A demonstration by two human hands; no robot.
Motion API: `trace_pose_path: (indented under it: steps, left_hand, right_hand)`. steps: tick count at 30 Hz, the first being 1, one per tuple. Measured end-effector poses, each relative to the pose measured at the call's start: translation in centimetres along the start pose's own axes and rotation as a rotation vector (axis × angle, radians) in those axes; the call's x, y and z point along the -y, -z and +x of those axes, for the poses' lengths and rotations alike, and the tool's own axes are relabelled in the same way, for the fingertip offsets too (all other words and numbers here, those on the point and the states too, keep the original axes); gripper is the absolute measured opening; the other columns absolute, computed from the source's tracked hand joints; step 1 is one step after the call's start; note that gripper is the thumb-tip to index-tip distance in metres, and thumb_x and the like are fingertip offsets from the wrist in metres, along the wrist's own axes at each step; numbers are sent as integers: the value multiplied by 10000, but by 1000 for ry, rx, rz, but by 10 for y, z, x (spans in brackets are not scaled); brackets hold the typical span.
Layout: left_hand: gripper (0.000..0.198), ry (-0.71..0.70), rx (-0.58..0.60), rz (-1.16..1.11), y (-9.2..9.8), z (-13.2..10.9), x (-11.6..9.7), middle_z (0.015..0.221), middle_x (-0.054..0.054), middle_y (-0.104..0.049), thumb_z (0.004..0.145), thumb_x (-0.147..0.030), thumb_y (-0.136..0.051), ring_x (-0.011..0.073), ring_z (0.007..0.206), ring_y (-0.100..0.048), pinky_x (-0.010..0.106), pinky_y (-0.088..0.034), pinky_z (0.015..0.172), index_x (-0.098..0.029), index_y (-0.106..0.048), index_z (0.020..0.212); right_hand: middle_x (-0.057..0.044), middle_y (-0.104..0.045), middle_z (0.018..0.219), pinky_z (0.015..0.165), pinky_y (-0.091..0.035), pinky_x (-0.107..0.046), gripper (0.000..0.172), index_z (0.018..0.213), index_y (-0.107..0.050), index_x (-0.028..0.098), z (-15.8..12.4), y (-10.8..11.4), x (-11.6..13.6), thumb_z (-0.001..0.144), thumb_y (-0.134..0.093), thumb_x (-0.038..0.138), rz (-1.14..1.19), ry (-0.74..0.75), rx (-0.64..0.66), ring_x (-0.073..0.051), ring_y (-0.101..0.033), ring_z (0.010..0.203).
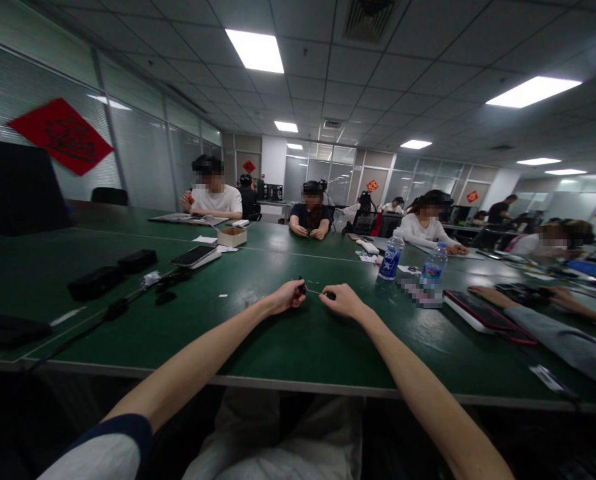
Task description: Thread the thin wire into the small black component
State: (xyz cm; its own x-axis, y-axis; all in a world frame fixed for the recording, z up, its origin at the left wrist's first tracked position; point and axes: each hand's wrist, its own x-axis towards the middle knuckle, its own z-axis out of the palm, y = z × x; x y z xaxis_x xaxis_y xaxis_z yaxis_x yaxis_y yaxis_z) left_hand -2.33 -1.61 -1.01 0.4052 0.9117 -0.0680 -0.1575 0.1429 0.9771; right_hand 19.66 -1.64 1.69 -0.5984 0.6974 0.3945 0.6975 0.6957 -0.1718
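From the head view, the left hand (287,297) pinches a small black piece (303,289) in its fingertips, and the right hand (343,301) pinches a second black piece (331,295). A thin pale thread (314,291) seems to run between them, above the green table (298,381). Neither hand is spread. The thread looks fine enough to snap under a hard pull, and either tiny piece could slip from the fingers and get lost on the dark surface. Water bottles (391,257) stand to the right, near a co-worker's hand (488,294), where a stray arm could knock them over.
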Motion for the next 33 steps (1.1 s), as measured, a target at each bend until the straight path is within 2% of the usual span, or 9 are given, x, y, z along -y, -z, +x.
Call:
trace_pose_path:
  steps: [10,21,33]
  left_hand:
    - [327,-40,-43,52,-5,-5,-2,505,-47,-406,833,-490,-451,57,381,-296,186,-192,407,-168,-476,781]
    - [340,-65,-37,72,-5,-5,-1,514,-49,-419,823,-508,-470,49,379,-303,176,-190,400,-170,-469,790]
    - [340,-60,-59,84,-8,-9,-4,524,-47,-439,824,-505,-479,48,390,-330,176,-213,406,-165,-480,819]
  right_hand:
    - [-32,-693,803,654,-397,-220,364,914,-712,218,-2,6,5,873,-449,468,-7,-31,19,-141,-597,689]
    - [-40,-697,820,655,-389,-222,382,909,-707,215,-1,3,2,878,-439,485,-30,-1,-5,-150,-607,716]
    - [-46,-698,826,668,-396,-230,378,914,-708,218,-1,3,4,876,-449,491,-45,-45,9,-159,-611,727]
